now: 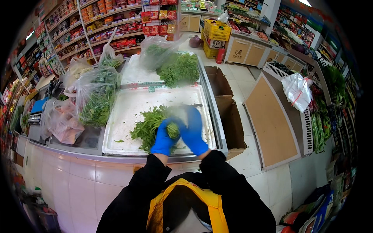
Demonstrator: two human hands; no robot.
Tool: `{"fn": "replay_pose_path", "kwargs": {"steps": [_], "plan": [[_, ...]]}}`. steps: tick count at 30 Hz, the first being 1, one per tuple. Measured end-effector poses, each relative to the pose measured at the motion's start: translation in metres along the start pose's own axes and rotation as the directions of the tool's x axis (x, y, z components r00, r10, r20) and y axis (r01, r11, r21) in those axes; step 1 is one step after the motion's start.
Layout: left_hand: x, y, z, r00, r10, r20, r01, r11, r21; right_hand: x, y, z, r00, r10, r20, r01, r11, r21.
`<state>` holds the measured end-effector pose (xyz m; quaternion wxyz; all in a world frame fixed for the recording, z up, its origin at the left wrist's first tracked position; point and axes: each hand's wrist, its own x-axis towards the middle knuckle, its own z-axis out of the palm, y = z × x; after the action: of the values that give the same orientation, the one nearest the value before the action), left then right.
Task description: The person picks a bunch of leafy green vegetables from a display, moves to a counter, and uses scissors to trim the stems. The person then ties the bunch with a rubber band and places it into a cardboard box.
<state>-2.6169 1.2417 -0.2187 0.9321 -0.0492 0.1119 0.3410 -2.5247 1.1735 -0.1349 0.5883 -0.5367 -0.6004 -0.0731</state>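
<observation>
My left hand (163,139), in a blue glove, grips a bunch of leafy greens (148,125) with its cut stem ends turned to the right. Close against those stems is my right hand (194,132), also blue-gloved; a smear over the picture hides its fingers, so its hold is unclear. Just beyond it a dark narrow object (198,105) lies over the white foam tray (125,102), perhaps part of a knife. Leaf scraps dot the tray. Farther back, more loose greens (182,70) rest beside a clear plastic bag (154,54).
Bagged greens (97,99) and a bag of pale pinkish items (65,121) crowd the counter's left. Open cardboard boxes (230,122) stand along its right side. Beyond are a wooden-panelled stand (271,122), yellow crates (217,30) and a red cylinder (220,55) on the floor.
</observation>
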Motion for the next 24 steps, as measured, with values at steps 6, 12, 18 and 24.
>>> {"fn": "replay_pose_path", "kwargs": {"steps": [6, 12, 18, 24], "plan": [[-0.003, -0.014, 0.003, 0.986, 0.150, 0.070, -0.163, 0.953, 0.256, -0.015, 0.024, 0.024, 0.997, 0.058, 0.050, -0.067, 0.978, 0.199], [-0.011, -0.024, 0.006, 0.911, -0.285, 0.297, 0.404, 0.756, -0.515, -0.025, 0.031, 0.017, 0.996, -0.077, 0.042, 0.067, 0.974, 0.215], [-0.007, -0.007, -0.025, 0.943, 0.321, 0.083, -0.327, 0.858, 0.396, -0.018, 0.012, -0.004, 0.879, -0.315, 0.357, 0.285, 0.949, 0.137], [-0.023, -0.011, 0.008, 0.992, 0.125, 0.037, -0.129, 0.968, 0.214, -0.027, 0.012, -0.009, 0.957, 0.066, 0.282, -0.183, 0.892, 0.413]]}}
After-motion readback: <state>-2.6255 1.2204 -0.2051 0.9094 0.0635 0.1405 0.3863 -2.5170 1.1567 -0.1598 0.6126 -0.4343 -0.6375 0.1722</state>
